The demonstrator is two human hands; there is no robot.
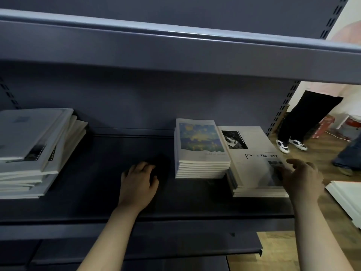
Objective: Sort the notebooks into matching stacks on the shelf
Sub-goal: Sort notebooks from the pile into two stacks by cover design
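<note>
On the dark grey shelf (pixel 121 149) stand three piles of notebooks. A messy, skewed stack of white notebooks (pixel 33 153) with film-strip covers sits at the left. Right of the middle is a neat stack with a blue and yellow painted cover (pixel 201 147). Beside it lies a lower stack topped by a white "Time & Memory" notebook (pixel 252 153). My left hand (pixel 139 182) rests on the bare shelf between the piles, fingers loosely curled and holding nothing. My right hand (pixel 300 178) touches the near right corner of the "Time & Memory" stack with relaxed fingers.
An upper shelf (pixel 175 53) overhangs the working shelf. A lower shelf edge (pixel 175 251) juts out below. To the right stand a person's legs in black trousers and sneakers (pixel 297 130), another leg in jeans (pixel 349 153), and white boards (pixel 347 198) on the wooden floor.
</note>
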